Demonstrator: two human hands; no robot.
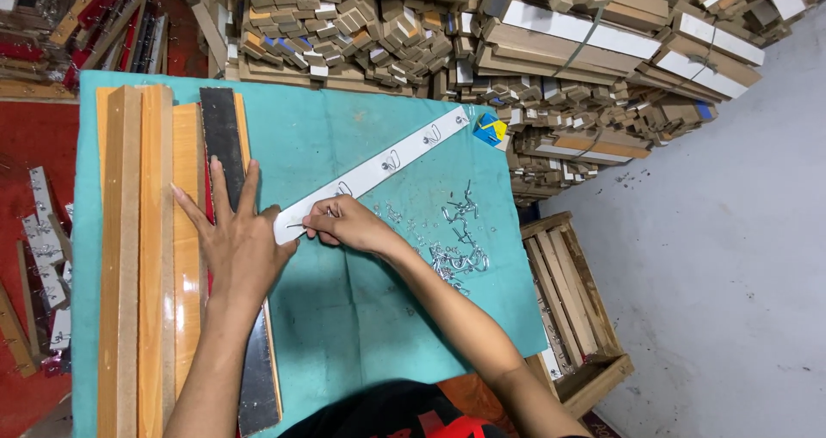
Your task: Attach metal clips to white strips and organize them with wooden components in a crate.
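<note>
Head view, looking down on a table covered in teal cloth [344, 317].

Near: cloth at 6 o'clock, between the two forearms, lies bare to the near edge. That is the widest open patch.

Left hand [237, 240], at about 9 o'clock from centre: flat, fingers spread, palm pressing down. It covers the near end of the white strip [379, 169] and overlaps the black board [225, 145]. Holds nothing; it pins.

Right hand [344, 225], at centre: fingers pinched narrow on a small metal hook [303, 225], whose tip touches the strip's near end, just beside the left thumb.

White strip runs diagonally from centre up toward 1 o'clock and lies flat on the cloth. Metal hooks [391, 159] are already fixed along it.

At 4 o'clock from the right hand: loose pile of hooks [456, 253], near the table's right edge, beside the forearm.

At 9 o'clock: long wooden boards [142, 257] stacked lengthwise, filling the table's left side to its edge.

At 3 to 4 o'clock, off the table: wooden crate [572, 309], close against the right edge. Beyond it is grey floor [731, 231].

Far, 12 to 2 o'clock: bundled wood offcuts [516, 33] piled against the table's far edge. A small blue and yellow box [492, 130] sits at the strip's far end.
</note>
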